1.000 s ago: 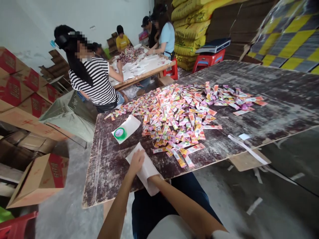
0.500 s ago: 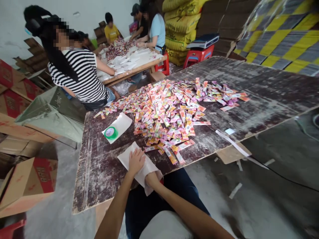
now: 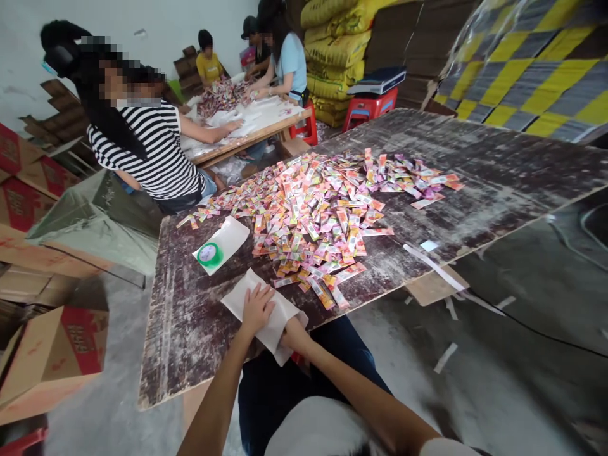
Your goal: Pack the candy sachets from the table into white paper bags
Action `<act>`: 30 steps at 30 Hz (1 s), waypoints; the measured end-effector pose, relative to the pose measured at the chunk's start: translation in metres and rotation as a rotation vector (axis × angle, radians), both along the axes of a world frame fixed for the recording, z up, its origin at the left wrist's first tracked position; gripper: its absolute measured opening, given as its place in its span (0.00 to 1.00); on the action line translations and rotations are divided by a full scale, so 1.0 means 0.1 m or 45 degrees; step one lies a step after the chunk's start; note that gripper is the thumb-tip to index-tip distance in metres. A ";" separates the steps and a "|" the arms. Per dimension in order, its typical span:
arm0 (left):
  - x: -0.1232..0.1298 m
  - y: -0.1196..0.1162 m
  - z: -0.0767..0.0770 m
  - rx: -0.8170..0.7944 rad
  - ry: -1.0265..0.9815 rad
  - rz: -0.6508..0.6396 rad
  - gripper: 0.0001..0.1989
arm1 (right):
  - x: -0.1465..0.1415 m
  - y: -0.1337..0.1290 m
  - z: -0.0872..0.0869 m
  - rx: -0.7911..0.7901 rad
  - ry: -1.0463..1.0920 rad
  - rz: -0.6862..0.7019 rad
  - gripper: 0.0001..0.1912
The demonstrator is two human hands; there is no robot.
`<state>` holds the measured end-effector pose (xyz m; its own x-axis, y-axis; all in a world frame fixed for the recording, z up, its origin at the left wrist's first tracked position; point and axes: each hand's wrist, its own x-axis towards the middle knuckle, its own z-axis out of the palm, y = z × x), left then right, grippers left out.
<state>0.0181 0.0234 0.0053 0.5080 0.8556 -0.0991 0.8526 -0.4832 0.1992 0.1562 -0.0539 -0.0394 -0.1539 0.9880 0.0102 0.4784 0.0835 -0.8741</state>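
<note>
Head view: the left hand lay flat, fingers spread wide, pressing on a white paper bag at the near edge of the tabletop. The right hand was tucked into the bag's open end where it hung over that near edge; its fingers were hidden inside, so I could not tell how they were set. Just beyond the bag, a big heap of colourful sachets sprawled across the middle of the tabletop, reaching out toward the far edge, with a few strays right beside the bag. Toward the left edge, a second white bag lay flat with a green tape roll sitting on it, near the heap and apart from the held bag. A long white paper strip lay at the right near edge, just beside a small white scrap. Off the left side, a person in a striped shirt sat at another table, an arm stretched over it. Red cardboard boxes stood on the floor at left.
</note>
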 end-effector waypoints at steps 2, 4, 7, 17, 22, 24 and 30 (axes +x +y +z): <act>0.03 -0.05 -0.05 0.063 0.067 -0.043 0.23 | 0.13 -0.17 -0.08 0.001 -0.098 0.009 0.21; 0.09 -0.12 -0.14 0.142 0.142 -0.081 0.24 | 0.26 -0.31 -0.13 0.044 -0.270 0.087 0.18; 0.21 -0.26 -0.31 0.245 0.213 -0.090 0.26 | 0.46 -0.42 -0.15 0.169 -0.519 0.291 0.18; 0.17 -0.35 -0.44 0.393 0.141 -0.217 0.25 | 0.72 -0.20 -0.01 0.285 -0.699 0.460 0.11; 0.16 -0.33 -0.43 0.388 0.156 -0.247 0.26 | 0.76 -0.08 0.11 0.213 -0.704 0.599 0.10; 0.17 -0.31 -0.42 0.374 0.168 -0.259 0.26 | 0.80 -0.04 0.11 0.188 -0.729 0.654 0.10; 0.12 -0.22 -0.41 0.356 0.199 -0.313 0.27 | 0.71 0.11 0.04 0.168 -0.839 0.643 0.08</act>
